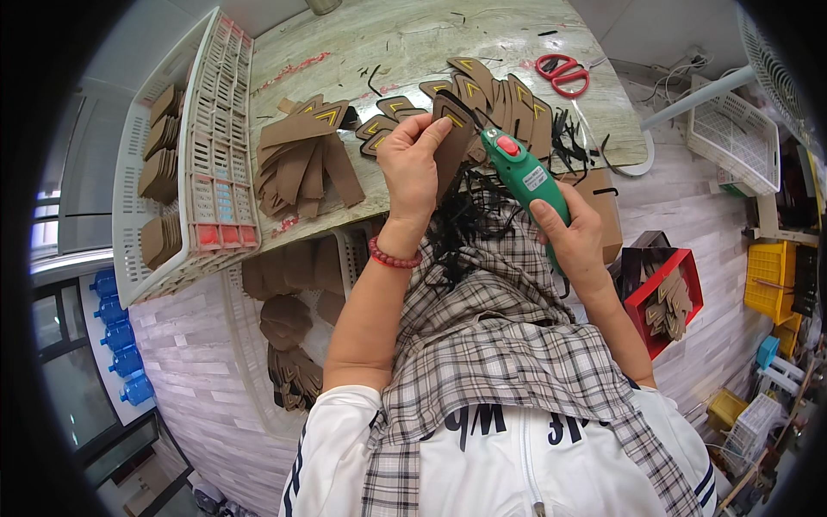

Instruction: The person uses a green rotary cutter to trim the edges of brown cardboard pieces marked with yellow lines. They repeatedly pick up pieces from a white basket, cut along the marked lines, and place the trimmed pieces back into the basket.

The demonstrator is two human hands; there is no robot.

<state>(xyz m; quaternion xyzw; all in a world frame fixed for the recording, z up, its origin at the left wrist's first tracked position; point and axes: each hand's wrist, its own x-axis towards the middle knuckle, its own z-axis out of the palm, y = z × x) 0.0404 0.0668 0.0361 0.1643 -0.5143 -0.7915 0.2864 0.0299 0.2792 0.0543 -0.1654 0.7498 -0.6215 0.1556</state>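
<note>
My left hand [408,165] pinches a flat brown piece [453,146] with a dark edge and a yellow V mark near its rounded end. In my right hand [574,231] is a green cordless electric cutter [527,179] with a red button; its tip is close to the piece's edge, and whether they touch I cannot tell. Beyond my hands lies a fanned pile of similar marked pieces [491,96]. Another heap of brown pieces [301,164] is to the left. Black strip trimmings [465,215] hang over the table edge and onto my checked apron.
Red-handled scissors [563,76] lie at the table's far right. A white plastic basket [215,138] with stacked brown pieces stands at the left edge. Below the table is a crate [245,345] of pieces. A red box [637,303] of pieces sits at right, near a fan [767,69].
</note>
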